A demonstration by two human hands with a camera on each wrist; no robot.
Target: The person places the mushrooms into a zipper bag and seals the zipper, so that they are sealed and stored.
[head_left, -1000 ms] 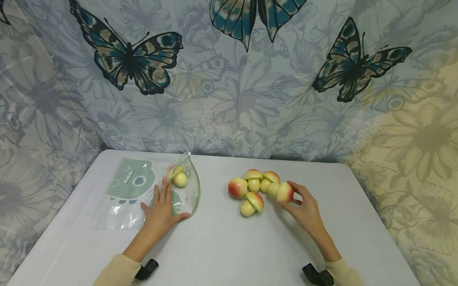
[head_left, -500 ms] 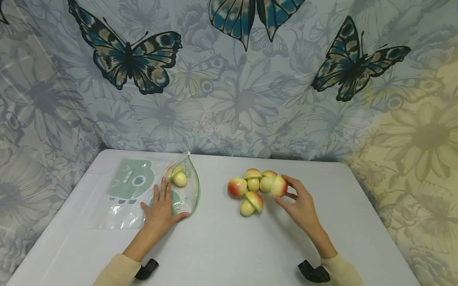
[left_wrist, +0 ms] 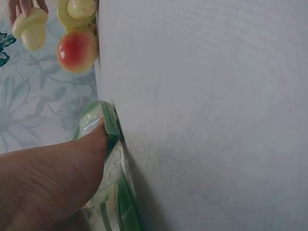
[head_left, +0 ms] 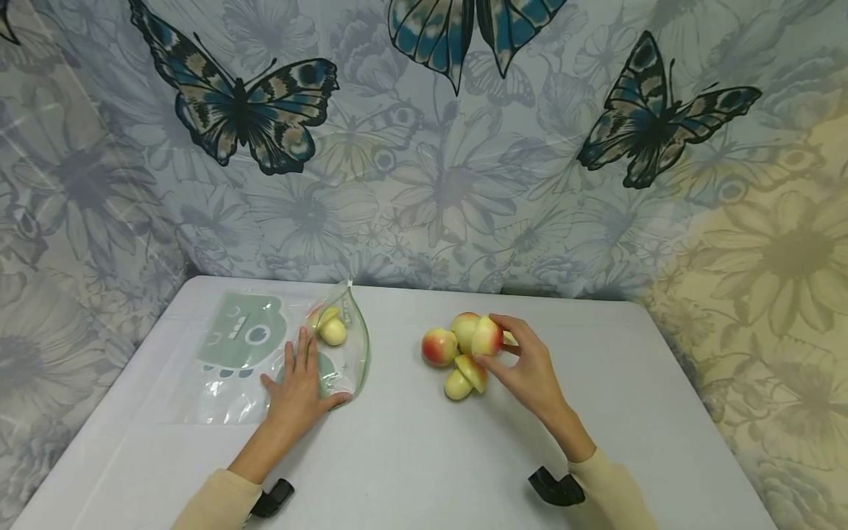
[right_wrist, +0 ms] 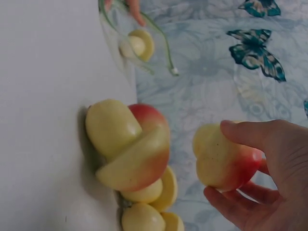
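Observation:
In the head view my right hand pinches a yellow and red toy mushroom by its cap, raised above the others. The right wrist view shows this mushroom between thumb and fingers, apart from the pile. My left hand rests with spread, straight fingers on a clear zip bag with a green edge. Its thumb touches the bag's rim in the left wrist view, and the mouth gapes toward the pile. Inside the bag lies a mushroom, partly seen through plastic.
Several similar mushrooms sit mid-table, among them one with its red cap toward me and a tilted one in front. The held mushroom hides part of the pile. The white table ends at a butterfly-patterned wall.
My right hand has carried the mushroom leftward from the pile's right side to over its middle. The left hand and bag have stayed in place.

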